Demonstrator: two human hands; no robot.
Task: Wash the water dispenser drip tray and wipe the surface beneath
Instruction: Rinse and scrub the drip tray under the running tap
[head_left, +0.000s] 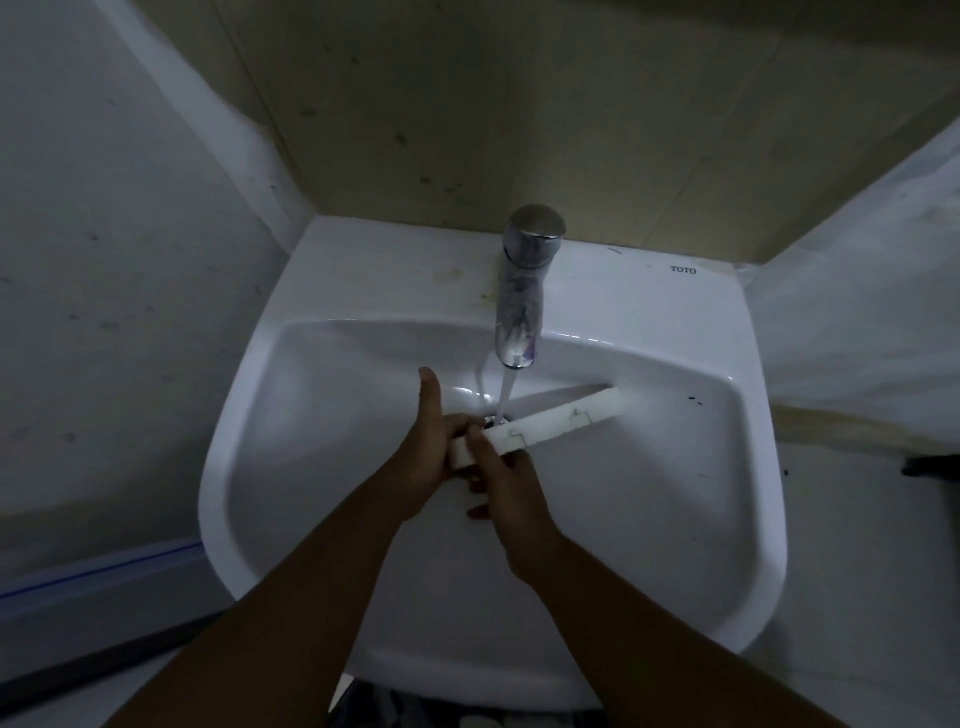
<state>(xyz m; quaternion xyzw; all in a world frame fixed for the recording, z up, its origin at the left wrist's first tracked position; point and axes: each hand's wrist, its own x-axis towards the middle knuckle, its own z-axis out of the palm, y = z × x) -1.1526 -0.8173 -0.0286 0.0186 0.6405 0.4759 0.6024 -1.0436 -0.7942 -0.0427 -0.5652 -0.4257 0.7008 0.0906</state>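
Left hand (423, 457) grips near end of the drip tray (545, 425), thumb sticking up. Right hand (501, 486) pinches same end w/ fingers on top. Tray lies across the sink (311, 467) bowl, under the tap (522, 291) stream. To rinse well: slide tray lengthwise thru the water, rub corners, tilt to drain.

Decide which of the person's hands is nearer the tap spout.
Left. The left hand, thumb raised, holds the drip tray just left of the tap spout; the right hand sits lower, nearer the camera.
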